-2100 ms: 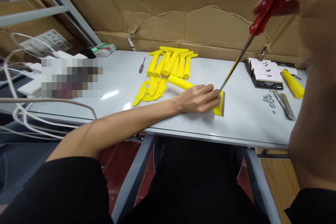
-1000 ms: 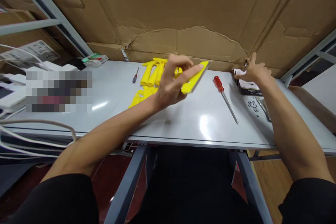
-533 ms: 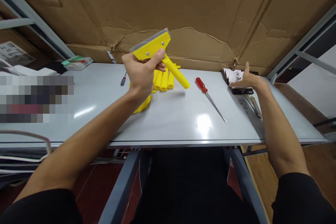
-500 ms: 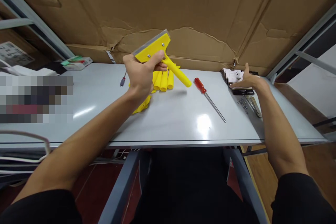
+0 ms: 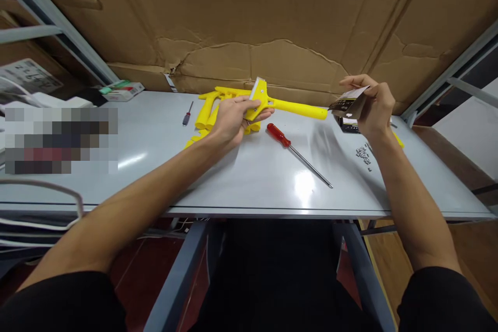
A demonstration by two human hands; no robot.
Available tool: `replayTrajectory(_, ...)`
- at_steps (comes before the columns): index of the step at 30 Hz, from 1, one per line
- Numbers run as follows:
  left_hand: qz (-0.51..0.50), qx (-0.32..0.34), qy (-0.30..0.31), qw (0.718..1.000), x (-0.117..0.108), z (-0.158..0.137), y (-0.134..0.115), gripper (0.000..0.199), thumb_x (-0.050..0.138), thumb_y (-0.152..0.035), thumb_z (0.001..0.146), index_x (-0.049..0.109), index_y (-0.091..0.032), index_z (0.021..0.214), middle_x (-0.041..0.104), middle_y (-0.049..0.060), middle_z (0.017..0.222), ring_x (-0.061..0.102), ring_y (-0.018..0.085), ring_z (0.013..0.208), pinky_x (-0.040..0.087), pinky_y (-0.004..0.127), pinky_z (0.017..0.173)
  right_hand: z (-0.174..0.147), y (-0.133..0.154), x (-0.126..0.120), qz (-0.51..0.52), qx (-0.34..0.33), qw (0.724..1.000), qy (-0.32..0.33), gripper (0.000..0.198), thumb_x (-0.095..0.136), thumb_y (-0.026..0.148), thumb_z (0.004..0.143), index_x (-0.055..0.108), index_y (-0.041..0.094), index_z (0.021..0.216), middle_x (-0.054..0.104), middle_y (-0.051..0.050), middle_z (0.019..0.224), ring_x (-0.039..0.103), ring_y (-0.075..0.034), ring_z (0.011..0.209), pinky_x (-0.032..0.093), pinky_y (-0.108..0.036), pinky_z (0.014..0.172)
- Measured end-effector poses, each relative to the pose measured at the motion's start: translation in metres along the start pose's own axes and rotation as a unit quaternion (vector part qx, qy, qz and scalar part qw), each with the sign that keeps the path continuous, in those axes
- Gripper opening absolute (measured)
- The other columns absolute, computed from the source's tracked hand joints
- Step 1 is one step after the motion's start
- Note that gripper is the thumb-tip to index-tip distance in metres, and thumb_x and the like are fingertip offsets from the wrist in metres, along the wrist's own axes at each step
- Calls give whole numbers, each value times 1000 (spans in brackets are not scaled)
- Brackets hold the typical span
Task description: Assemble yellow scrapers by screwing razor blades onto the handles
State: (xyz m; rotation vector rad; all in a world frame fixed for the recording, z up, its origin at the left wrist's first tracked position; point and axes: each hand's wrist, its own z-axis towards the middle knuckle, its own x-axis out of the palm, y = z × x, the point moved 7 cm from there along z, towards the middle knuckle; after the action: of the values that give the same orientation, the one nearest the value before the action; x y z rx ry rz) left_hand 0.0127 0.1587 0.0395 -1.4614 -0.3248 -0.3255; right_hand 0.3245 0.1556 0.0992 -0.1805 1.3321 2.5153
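My left hand [image 5: 232, 120] grips a yellow scraper [image 5: 301, 109] by its head, thumb on top. The blade edge faces up and left, and the long handle points right. In my right hand [image 5: 378, 106] is a printed black-and-white card sleeve [image 5: 346, 105], pinched at its upper edge close to the scraper's handle end. More black printed card [image 5: 349, 123] lies on the table beneath it. Small screws [image 5: 362, 154] are piled just left of my right wrist. Between the hands, on the table, rests a red-handled screwdriver [image 5: 278, 135].
Several yellow scraper handles [image 5: 205, 111] lie behind and below my left hand. A small dark-handled screwdriver [image 5: 187, 118] is left of them. Cardboard [image 5: 295, 67] walls off the back. A small box [image 5: 123, 91] stands at the back left of the white table [image 5: 241, 187].
My right hand has lifted a card sleeve from the stack and moved it left. The scraper has come lower and turned, so its handle lies nearly level toward the sleeve.
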Motion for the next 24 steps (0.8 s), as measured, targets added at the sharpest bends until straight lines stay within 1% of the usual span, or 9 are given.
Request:
replayTrajectory(2,-24,-20,-4,1000,4,-4,13,8,68,-3,86,67,-8,80,79,15,86,83,27,87,70,38,91,-3,0,9,159,11,987,-18,32,41,41,81,64,20,87,63,-13,104,59,-26,121,52,-41,107)
replayTrajectory(3,-36,-30,-4,999,6,-7,20,8,68,-2,86,66,-8,82,79,15,86,83,27,88,70,39,94,-4,1,11,205,10,978,-29,26,44,40,78,60,20,80,61,-13,99,58,-26,122,50,-40,110)
replayTrajectory(5,-54,-48,2,997,10,-10,30,10,68,-1,87,64,-9,85,78,15,84,83,28,91,69,41,97,-4,-1,11,250,18,967,-47,21,48,41,76,53,21,75,56,-10,92,60,-25,118,49,-42,113)
replayTrajectory(8,-69,-50,13,996,13,-14,36,13,67,-1,88,60,-11,85,78,14,83,84,28,92,69,40,96,-2,-5,4,273,15,959,-80,26,53,46,76,45,22,74,49,-7,86,62,-25,109,49,-45,114)
replayTrajectory(10,-78,-37,16,996,14,-16,36,15,67,-2,89,58,-13,83,78,13,83,84,27,91,69,37,94,0,-8,-1,276,10,957,-92,28,58,46,76,43,23,73,49,-7,85,62,-24,106,50,-44,112)
replayTrajectory(12,-86,-30,20,996,14,-18,38,17,67,-2,89,57,-14,82,78,12,86,84,27,93,69,35,93,0,-12,-1,278,13,956,-94,31,61,47,76,41,23,74,53,-7,84,63,-23,104,51,-44,109)
replayTrajectory(16,-90,-48,19,995,15,-22,49,18,65,-2,91,54,-15,84,79,12,92,84,25,94,69,33,93,-3,-18,7,278,26,956,-90,35,63,50,79,40,24,79,64,-5,86,67,-23,101,53,-45,103)
replayTrajectory(20,-92,-47,17,995,15,-22,53,19,62,-2,93,54,-16,84,78,10,89,84,23,90,70,31,90,-10,-13,23,287,34,955,-59,44,70,61,83,44,25,83,71,-4,94,65,-24,103,55,-45,94)
replayTrajectory(24,-110,-17,21,994,12,-19,46,20,62,-3,94,54,-16,81,77,7,84,84,24,89,70,30,90,-14,-7,27,301,33,952,-51,48,69,68,89,49,25,89,69,-2,105,65,-15,93,58,-36,86)
